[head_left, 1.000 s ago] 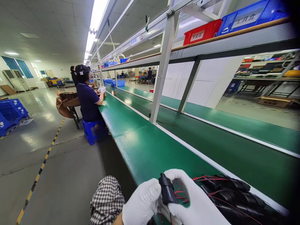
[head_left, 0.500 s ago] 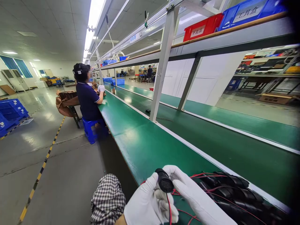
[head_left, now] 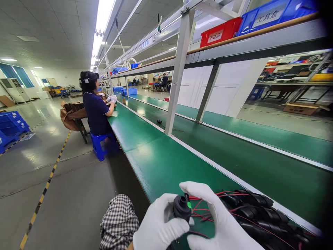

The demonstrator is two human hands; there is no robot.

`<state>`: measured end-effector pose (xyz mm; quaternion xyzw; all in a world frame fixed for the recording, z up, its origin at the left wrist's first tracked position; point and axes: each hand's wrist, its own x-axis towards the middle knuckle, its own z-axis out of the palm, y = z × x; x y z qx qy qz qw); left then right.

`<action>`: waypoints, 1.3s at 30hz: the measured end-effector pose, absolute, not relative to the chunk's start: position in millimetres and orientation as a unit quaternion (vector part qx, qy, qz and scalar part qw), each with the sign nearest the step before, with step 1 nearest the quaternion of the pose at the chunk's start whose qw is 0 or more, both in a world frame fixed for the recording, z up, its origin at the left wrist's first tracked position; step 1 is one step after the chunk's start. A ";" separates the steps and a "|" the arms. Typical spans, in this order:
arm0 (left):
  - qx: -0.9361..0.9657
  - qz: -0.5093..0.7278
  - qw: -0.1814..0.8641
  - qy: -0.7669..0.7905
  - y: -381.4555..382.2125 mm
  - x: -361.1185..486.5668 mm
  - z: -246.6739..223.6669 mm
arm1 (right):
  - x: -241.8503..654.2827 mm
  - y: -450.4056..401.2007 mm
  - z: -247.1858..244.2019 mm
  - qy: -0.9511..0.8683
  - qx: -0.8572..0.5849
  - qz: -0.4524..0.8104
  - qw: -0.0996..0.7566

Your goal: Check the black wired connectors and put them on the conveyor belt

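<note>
Both of my hands wear white gloves and meet at the bottom of the view over the near edge of the green bench (head_left: 166, 163). My left hand (head_left: 158, 225) and my right hand (head_left: 218, 222) together grip one small black round part (head_left: 182, 207) with a green spot and red and black wires hanging from it. Just right of my hands lies a pile of similar black parts with red wires (head_left: 260, 211) on the bench.
A green conveyor belt (head_left: 260, 173) runs along the bench behind a white rail. A metal post (head_left: 177, 69) carries a shelf with a red bin (head_left: 221, 33) and a blue bin (head_left: 273, 15). A seated co-worker (head_left: 96, 107) works further down. Grey floor with a yellow-black line (head_left: 44, 191) lies left.
I have turned the black part in my hands, so a different end with a green spot now faces up. The view shifted slightly left. A small black item on the belt moved closer.
</note>
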<state>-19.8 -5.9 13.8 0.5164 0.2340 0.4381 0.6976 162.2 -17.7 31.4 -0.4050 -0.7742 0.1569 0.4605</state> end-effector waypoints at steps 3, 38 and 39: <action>0.587 0.471 0.600 0.269 -2.2 -26.1 11.7 | 168.1 -22.1 31.0 -0.773 -0.448 0.172 0.414; 0.043 0.307 0.949 0.064 -6.3 -2.3 -12.2 | 152.6 0.6 28.3 -0.514 -0.395 0.634 0.422; 0.046 0.300 0.950 0.073 -6.2 -2.1 -11.7 | 151.8 0.5 24.4 -0.504 -0.384 0.644 0.430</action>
